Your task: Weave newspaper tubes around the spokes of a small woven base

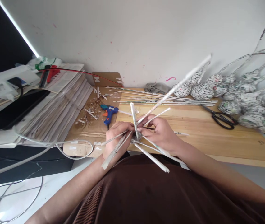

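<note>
Close to my body, both hands hold a small woven piece of rolled newspaper sticks [135, 141], whose loose ends spread out like spokes. My left hand [117, 137] grips it from the left, with several sticks jutting past the fingers toward me. On the other side my right hand [160, 132] pinches near the base of a long paper stick [176, 90] that slants up to the right. The fingers partly cover the centre of the weave.
A blue glue gun [110, 113] lies on cardboard among paper scraps. Long paper sticks [169, 100] lie along the back. Black scissors [222, 119] and several woven paper pieces [251, 99] are at the right. Stacked newspapers [71, 102] carry a black phone [18, 107] at the left.
</note>
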`<state>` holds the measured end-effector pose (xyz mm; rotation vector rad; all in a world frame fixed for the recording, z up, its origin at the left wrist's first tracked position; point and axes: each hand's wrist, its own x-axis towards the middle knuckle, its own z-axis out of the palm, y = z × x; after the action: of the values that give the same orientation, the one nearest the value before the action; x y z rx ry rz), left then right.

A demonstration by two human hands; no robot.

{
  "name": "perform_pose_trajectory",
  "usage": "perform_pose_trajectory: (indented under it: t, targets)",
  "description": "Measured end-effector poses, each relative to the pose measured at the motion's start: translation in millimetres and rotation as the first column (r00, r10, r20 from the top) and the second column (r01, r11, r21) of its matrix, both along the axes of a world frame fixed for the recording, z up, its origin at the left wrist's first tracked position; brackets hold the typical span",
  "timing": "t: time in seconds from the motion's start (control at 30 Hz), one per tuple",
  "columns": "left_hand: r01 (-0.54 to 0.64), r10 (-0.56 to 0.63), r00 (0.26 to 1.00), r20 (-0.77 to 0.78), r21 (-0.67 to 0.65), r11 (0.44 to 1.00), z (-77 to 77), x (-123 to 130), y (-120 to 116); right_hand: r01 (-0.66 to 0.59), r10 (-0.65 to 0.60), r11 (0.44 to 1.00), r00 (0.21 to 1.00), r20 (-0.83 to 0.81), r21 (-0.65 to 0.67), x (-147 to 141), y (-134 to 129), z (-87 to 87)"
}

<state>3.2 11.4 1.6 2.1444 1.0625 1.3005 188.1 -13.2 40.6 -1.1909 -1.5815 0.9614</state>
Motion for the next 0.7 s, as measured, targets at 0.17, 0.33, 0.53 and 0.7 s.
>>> perform_pose_trajectory:
  t: [0.17, 0.33, 0.53, 0.7]
  targets:
    - [0.035, -0.036, 0.999, 0.018, 0.019, 0.999, -2.6, 1.1, -0.1, 0.121, -0.15, 0.978, 0.974, 0.17, 0.173, 5.2, -11.0, -0.8]
    - [0.015, -0.014, 0.996, 0.093, -0.004, 1.0, -1.1, 3.6, -0.4, 0.007, -0.017, 0.979, 0.999, 0.044, 0.204, 4.5, -8.4, -11.1]
    - [-0.015, 0.021, 0.998, 0.064, -0.099, 0.995, 2.4, 3.9, -2.1, 0.138, -0.135, 0.988, 0.99, -0.042, 0.068, 1.6, -6.3, -17.9]
    - [-0.036, 0.042, 0.997, 0.067, -0.087, 0.996, 3.0, 5.7, 0.5, 0.111, -0.12, 0.992, 0.979, 0.167, 0.066, 1.1, -10.7, -8.3]
